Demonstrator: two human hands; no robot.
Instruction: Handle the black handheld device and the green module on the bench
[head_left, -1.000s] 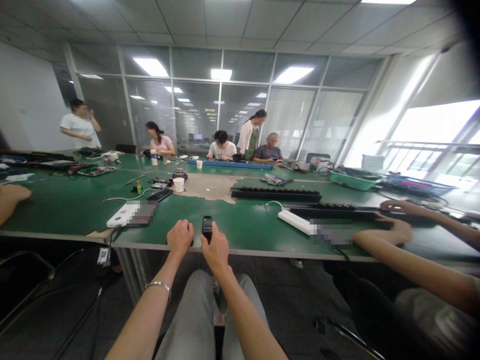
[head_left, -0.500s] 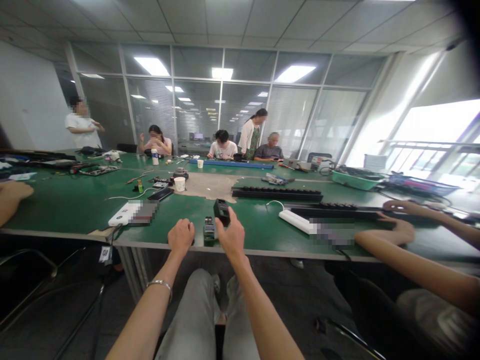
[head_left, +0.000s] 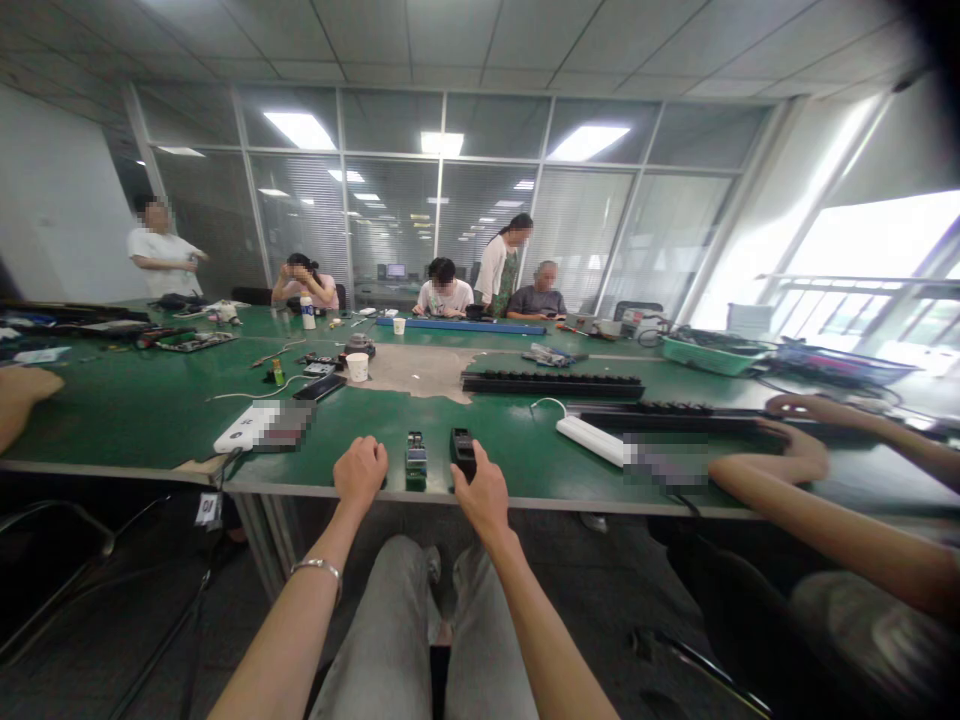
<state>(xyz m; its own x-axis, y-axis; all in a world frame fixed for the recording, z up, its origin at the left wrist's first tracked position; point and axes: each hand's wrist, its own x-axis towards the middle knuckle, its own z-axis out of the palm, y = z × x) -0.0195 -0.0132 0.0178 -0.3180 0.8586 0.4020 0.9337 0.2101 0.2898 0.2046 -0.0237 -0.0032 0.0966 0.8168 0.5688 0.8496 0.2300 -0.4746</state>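
Observation:
My right hand (head_left: 482,490) is closed round a black plastic casing (head_left: 463,450), a long box with openings in its top face, at or just over the green table near its front edge. Left of it stands a small green circuit board (head_left: 415,470) with a grey screen-like part, touched by neither hand. My left hand (head_left: 361,472) rests at the table edge on the board's other side, fingers curled; whatever they may hold is hidden beneath them.
The green table (head_left: 390,410) carries a paper cup (head_left: 358,367), a phone (head_left: 320,387), a white power bank (head_left: 244,428), a white power strip (head_left: 589,440) and black slotted rails (head_left: 553,384). A co-worker's hands (head_left: 795,450) work at the right; another hand (head_left: 26,400) is at far left.
My right hand has moved right and lower with the black casing, away from the circuit board. My left hand and the board have stayed in place.

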